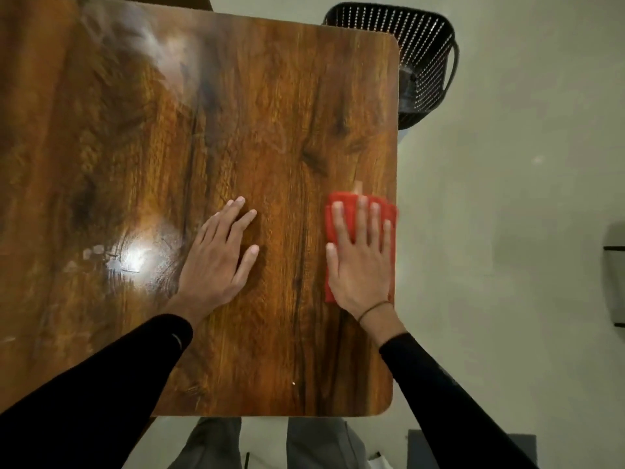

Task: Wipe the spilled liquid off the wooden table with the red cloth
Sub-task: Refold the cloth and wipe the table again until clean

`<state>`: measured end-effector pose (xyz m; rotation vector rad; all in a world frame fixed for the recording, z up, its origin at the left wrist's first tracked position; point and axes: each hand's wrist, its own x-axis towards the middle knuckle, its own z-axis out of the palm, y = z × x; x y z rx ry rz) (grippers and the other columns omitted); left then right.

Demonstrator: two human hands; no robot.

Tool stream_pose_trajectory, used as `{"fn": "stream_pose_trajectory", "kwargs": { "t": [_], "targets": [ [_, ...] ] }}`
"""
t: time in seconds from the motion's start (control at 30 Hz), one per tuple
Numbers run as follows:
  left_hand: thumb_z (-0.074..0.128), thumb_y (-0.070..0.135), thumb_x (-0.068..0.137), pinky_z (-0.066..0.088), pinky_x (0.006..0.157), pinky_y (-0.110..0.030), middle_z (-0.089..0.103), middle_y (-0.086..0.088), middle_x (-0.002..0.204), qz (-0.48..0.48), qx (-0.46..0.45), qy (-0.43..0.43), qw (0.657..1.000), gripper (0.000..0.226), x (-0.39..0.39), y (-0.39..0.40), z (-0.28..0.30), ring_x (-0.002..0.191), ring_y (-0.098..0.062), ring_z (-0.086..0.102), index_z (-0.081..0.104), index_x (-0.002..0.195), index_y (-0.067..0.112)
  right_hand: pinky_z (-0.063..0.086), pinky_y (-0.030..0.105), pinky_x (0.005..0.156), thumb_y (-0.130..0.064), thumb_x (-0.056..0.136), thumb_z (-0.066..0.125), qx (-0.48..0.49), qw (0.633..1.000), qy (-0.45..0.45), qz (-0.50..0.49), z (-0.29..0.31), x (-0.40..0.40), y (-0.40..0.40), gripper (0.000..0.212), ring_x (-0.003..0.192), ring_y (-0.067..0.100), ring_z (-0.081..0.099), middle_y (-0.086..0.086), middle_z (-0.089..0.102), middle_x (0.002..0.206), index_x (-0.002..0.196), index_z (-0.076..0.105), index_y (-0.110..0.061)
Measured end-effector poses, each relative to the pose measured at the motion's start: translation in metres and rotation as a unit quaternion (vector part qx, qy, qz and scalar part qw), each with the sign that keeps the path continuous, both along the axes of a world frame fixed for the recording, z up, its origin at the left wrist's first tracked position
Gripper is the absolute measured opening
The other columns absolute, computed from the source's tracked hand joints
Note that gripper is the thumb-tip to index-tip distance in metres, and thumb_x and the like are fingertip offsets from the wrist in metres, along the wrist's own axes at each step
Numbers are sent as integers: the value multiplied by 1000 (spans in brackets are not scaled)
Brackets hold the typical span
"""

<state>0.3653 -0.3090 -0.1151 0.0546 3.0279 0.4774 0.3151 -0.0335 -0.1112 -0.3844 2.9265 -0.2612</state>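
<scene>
The wooden table [257, 130] fills most of the head view. A folded red cloth [343, 211] lies flat near the table's right edge. My right hand [360, 262] presses down on it with straight, spread fingers and covers most of it. My left hand [220, 262] rests flat on the bare wood at the middle, fingers straight, holding nothing. A few pale wet-looking marks [101, 257] sit left of my left hand beside a bright light glare. Faint smears [270, 143] show on the wood farther back.
A black perforated basket [422, 55] stands on the floor beyond the table's far right corner. Pale floor [507, 198] runs along the right side. A dark object [615, 275] shows at the right frame edge. My legs appear below the table's near edge.
</scene>
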Motion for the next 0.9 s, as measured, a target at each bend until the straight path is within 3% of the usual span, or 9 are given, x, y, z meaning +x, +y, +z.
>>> {"fn": "stream_pose_trajectory", "kwargs": {
  "t": [0.13, 0.23, 0.3, 0.47, 0.63, 0.73, 0.9],
  "targets": [
    [34, 49, 115, 14, 137, -42, 20, -5, 184, 8, 6, -2, 1000, 65, 3, 0, 1, 171, -20, 15, 33, 171, 15, 10, 63, 141, -51, 119, 29, -19, 976, -7, 219, 3, 6, -2, 71, 177, 36, -5, 10, -7, 191, 183, 6, -30],
    [35, 50, 114, 16, 137, -45, 17, -6, 185, 13, 7, -2, 1000, 68, 2, 1, 3, 172, -22, 14, 31, 172, 14, 1, 59, 141, -53, 119, 31, -15, 942, -19, 336, 1, 29, 34, 71, 177, 36, -1, 8, -3, 191, 183, 8, -32],
    [36, 52, 113, 12, 139, -44, 14, -6, 185, 21, 2, -7, 1000, 71, 0, 1, 4, 172, -23, 12, 31, 173, 14, 3, 60, 140, -56, 120, 27, 2, 945, -21, 327, 1, 35, 61, 69, 177, 36, 1, 7, 0, 191, 183, 10, -33],
    [38, 57, 112, 3, 140, -40, 12, -7, 186, 42, -16, -28, 999, 76, 0, 2, 3, 173, -23, 9, 29, 174, 14, 21, 64, 138, -49, 117, 32, -16, 997, -26, 74, 9, -9, 60, 72, 177, 35, -1, 7, -1, 191, 183, 13, -28],
    [40, 58, 111, -1, 140, -38, 14, -9, 185, 36, -26, -22, 999, 78, -1, 1, 0, 172, -25, 11, 31, 173, 12, 11, 62, 141, -49, 119, 26, -2, 1000, 7, -29, 10, -110, -12, 71, 176, 39, 3, 15, 4, 190, 183, 10, -22],
    [42, 60, 109, -1, 139, -38, 16, -9, 185, 38, -22, -23, 999, 80, -1, 1, -1, 172, -23, 11, 31, 173, 13, 6, 60, 142, -52, 118, 21, 6, 999, 6, 34, 13, -161, -57, 72, 176, 40, 2, 16, 1, 190, 183, 6, -25],
    [43, 60, 110, 8, 140, -42, 18, -10, 184, 34, -16, -18, 999, 80, 0, 1, -5, 172, -23, 13, 31, 173, 12, 9, 60, 142, -51, 118, 24, 5, 959, 24, 283, 15, -199, -129, 70, 177, 38, 1, 13, 0, 190, 183, 7, -29]
  ]
}}
